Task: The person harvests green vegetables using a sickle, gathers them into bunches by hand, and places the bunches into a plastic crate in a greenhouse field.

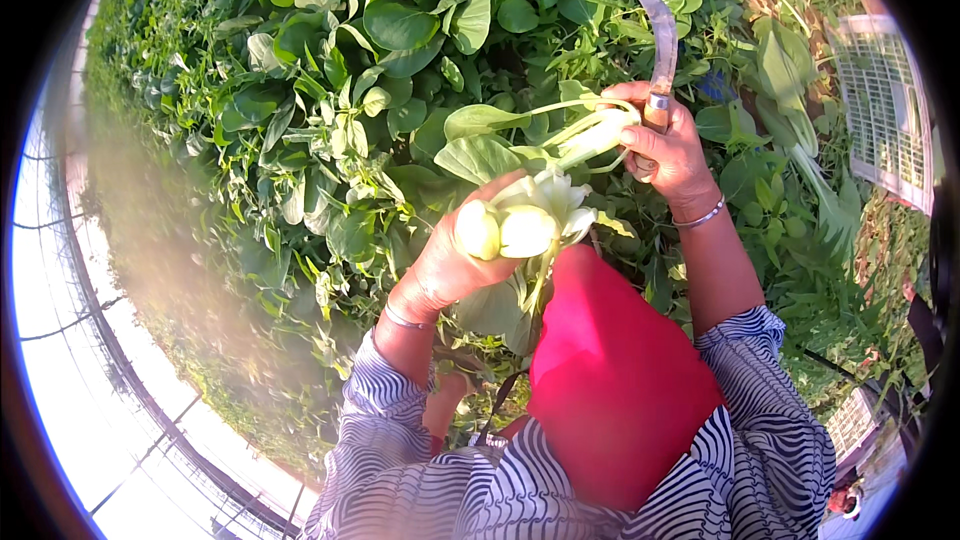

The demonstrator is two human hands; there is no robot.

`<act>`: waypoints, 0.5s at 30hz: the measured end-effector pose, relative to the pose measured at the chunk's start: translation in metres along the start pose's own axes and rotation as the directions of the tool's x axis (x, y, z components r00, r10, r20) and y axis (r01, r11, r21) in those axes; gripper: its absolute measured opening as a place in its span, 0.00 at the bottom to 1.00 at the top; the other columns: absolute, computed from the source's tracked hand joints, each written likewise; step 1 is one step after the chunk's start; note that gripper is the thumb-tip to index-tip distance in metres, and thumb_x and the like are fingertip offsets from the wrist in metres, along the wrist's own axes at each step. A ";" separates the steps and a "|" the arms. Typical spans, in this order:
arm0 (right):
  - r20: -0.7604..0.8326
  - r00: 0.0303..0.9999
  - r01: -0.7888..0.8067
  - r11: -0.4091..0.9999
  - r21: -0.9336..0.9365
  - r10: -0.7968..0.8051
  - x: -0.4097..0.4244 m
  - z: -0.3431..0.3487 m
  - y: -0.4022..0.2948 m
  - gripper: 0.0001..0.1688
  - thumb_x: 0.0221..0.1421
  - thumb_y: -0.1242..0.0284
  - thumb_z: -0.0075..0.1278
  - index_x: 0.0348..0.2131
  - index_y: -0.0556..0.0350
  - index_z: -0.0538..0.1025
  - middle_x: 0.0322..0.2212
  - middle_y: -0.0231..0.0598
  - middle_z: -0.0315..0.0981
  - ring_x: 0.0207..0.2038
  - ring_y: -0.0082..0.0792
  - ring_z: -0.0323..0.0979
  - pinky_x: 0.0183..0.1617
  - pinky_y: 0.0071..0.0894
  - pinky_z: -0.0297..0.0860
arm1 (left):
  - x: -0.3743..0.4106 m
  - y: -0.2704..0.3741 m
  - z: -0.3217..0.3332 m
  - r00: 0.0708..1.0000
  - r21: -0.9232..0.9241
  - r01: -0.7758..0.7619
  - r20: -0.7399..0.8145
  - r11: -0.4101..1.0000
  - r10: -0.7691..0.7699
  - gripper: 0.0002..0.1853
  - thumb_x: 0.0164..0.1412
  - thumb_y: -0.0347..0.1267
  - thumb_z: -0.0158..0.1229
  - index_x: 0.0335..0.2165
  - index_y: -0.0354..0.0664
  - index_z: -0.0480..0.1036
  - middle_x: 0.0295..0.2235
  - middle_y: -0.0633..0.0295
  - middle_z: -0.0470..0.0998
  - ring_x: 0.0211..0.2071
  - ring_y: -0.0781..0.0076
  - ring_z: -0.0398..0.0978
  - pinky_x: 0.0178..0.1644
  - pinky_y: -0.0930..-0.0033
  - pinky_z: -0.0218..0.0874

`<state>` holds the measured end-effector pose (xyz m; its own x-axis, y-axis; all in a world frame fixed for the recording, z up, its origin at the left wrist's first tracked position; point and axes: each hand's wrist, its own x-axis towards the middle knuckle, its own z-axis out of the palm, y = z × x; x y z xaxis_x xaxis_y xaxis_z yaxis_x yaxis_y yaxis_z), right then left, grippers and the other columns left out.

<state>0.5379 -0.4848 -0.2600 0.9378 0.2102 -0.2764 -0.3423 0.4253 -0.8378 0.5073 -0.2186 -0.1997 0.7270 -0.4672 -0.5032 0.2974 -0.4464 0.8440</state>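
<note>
My left hand (457,247) is closed around several leafy green heads with pale, thick stem bases (527,231). Up and to the right, my right hand (664,135) holds a curved-blade harvesting knife (664,37) by its short wooden handle, the blade pointing up. The thumb and fingers of that same hand also pinch the pale base of another leafy green plant (596,136), whose leaves reach left above my left hand. Dense growing greens (401,26) lie beyond both hands.
A white plastic crate (885,105) stands at the far right, with a second crate (855,427) lower down. Pulled or cut greens (814,172) lie near the upper crate. Metal framing (97,315) curves along the left rim.
</note>
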 end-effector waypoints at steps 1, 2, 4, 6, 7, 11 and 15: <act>-0.020 1.000 0.013 0.999 -0.038 -0.013 -0.004 -0.005 -0.012 0.21 0.46 0.80 0.53 0.43 0.61 0.69 0.28 0.29 0.71 0.20 0.13 0.64 0.21 0.11 0.59 | 0.000 0.007 0.005 0.998 0.022 -0.006 -0.057 1.000 0.007 0.42 0.41 0.26 0.62 0.57 0.43 0.55 0.41 0.60 0.75 0.43 0.73 0.72 0.50 0.72 0.60; -0.038 0.998 0.032 0.980 -0.195 -0.041 -0.006 -0.002 -0.023 0.20 0.46 0.81 0.53 0.43 0.61 0.69 0.28 0.28 0.71 0.23 0.13 0.65 0.24 0.12 0.61 | -0.004 0.008 0.005 0.996 -0.060 -0.012 -0.085 0.998 0.006 0.43 0.41 0.24 0.63 0.57 0.42 0.53 0.41 0.60 0.74 0.43 0.73 0.71 0.50 0.71 0.60; -0.050 0.994 -0.105 0.917 -0.385 0.093 -0.007 -0.001 -0.028 0.19 0.45 0.83 0.53 0.41 0.60 0.70 0.29 0.27 0.71 0.31 0.15 0.67 0.33 0.16 0.65 | -0.008 0.009 0.004 0.990 -0.215 -0.036 -0.143 0.976 0.006 0.44 0.43 0.22 0.63 0.58 0.41 0.50 0.43 0.59 0.72 0.43 0.73 0.71 0.50 0.71 0.61; 0.089 0.987 -0.099 0.948 -0.303 0.131 -0.008 0.017 -0.017 0.19 0.43 0.85 0.54 0.39 0.60 0.71 0.32 0.27 0.70 0.34 0.16 0.66 0.38 0.18 0.64 | -0.004 0.003 0.009 0.982 -0.214 -0.069 -0.186 0.974 0.028 0.47 0.41 0.24 0.63 0.59 0.42 0.48 0.42 0.59 0.74 0.44 0.72 0.71 0.50 0.71 0.61; 0.163 0.960 -0.170 0.938 -0.303 0.227 -0.010 0.022 -0.013 0.20 0.42 0.86 0.54 0.39 0.60 0.71 0.32 0.28 0.69 0.35 0.15 0.65 0.39 0.17 0.64 | 0.000 -0.001 0.014 0.979 -0.218 -0.079 -0.199 0.973 0.035 0.48 0.40 0.25 0.63 0.59 0.43 0.47 0.42 0.58 0.74 0.44 0.72 0.72 0.51 0.71 0.60; 0.080 0.932 -0.343 0.931 -0.122 0.354 -0.009 0.039 -0.005 0.26 0.32 0.86 0.53 0.38 0.61 0.70 0.30 0.29 0.68 0.23 0.17 0.64 0.23 0.13 0.61 | 0.010 -0.004 0.016 0.995 -0.089 -0.058 -0.090 0.994 0.050 0.44 0.39 0.24 0.64 0.56 0.41 0.52 0.43 0.59 0.72 0.44 0.71 0.71 0.50 0.70 0.61; 0.058 0.975 -0.215 0.976 0.029 0.213 -0.004 0.039 0.009 0.25 0.31 0.86 0.52 0.37 0.62 0.69 0.31 0.34 0.67 0.19 0.18 0.64 0.18 0.13 0.61 | 0.022 -0.027 0.018 0.869 0.132 -0.449 -0.165 0.884 0.466 0.37 0.36 0.30 0.68 0.49 0.44 0.64 0.50 0.56 0.62 0.53 0.61 0.60 0.55 0.61 0.54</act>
<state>0.5284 -0.4477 -0.2478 0.8380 0.3472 -0.4209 -0.5378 0.3955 -0.7446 0.5039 -0.2302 -0.2370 0.8728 -0.4878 -0.0131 -0.1455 -0.2858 0.9472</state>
